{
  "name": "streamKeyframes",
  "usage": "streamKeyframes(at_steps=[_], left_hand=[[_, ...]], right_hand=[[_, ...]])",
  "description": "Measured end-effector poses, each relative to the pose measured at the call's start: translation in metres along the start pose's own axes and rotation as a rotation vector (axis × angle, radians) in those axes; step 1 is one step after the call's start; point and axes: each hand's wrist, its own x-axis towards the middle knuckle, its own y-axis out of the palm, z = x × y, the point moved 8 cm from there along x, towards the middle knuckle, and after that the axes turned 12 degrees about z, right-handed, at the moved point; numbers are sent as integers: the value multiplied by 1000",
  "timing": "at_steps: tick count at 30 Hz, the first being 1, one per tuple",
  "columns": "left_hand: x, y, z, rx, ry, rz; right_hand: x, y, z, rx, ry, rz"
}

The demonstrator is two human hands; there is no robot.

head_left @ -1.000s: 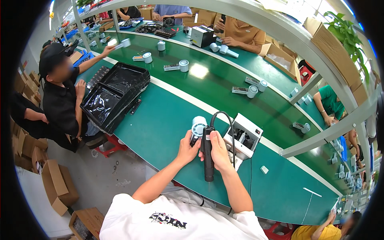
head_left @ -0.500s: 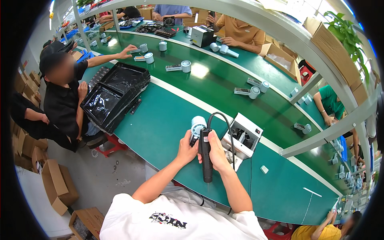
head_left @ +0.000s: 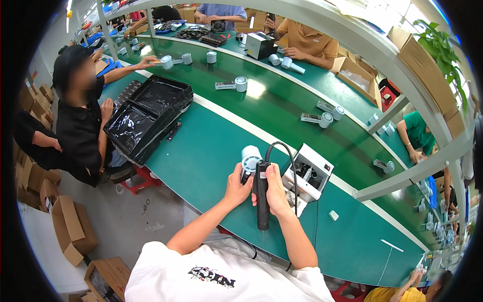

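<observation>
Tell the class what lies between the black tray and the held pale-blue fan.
In the head view: a slim black piece beside the black tray, then green tabletop toward the pale-blue fan.

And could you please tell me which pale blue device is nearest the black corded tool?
The pale blue device in the grip of the left hand, just left of the tool; the others are farther away, many on the green belt.

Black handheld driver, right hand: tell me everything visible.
The handheld driver is a slim black cylinder, plastic-looking. A black cable loops from its upper end; a thin bit projects from the lower, toward the person's body. The right hand wraps its upper part, above the green table. Whether it's running can't be told.
</observation>
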Motion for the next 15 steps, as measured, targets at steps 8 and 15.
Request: streamKeyframes(at_steps=[8,15], left_hand=[[-2,-8,-3,111,46,-117],[-2,-10,-7,55,7,-111]], right_hand=[[2,-4,-7,0,28,-6],[2,-4,-8,-15,48,19]])
